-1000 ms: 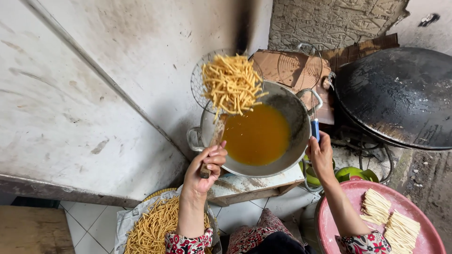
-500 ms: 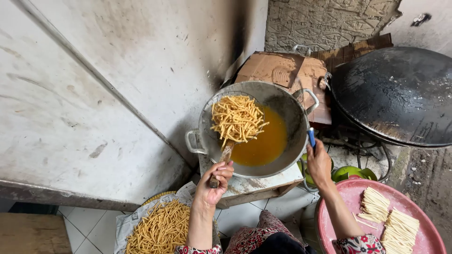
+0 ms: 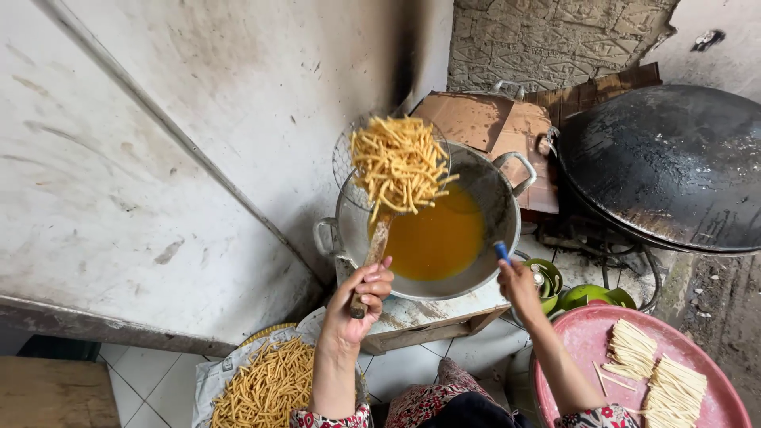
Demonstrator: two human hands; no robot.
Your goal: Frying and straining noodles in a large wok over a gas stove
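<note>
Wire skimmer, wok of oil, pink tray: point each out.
Wire skimmer (image 3: pixel 377 238), head view, on its wooden handle.
Wok of oil (image 3: pixel 499 198), head view, on the inner wall.
Pink tray (image 3: pixel 583 341), head view, on bare surface.

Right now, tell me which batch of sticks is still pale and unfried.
The bundles on the pink tray, by the right hand: whitish, while the other two batches are golden.

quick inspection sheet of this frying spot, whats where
surface: small stand under the wok, tiled floor below
job's things: wire skimmer heaped with fried sticks, above wok of oil
clutter: tray of fried sticks; pink basin with raw strips; green bowls; cardboard
grippers: left hand grips skimmer handle; right hand holds a blue-tipped handle
cables: nothing seen
surroundings: stained wall, big black wok
</note>
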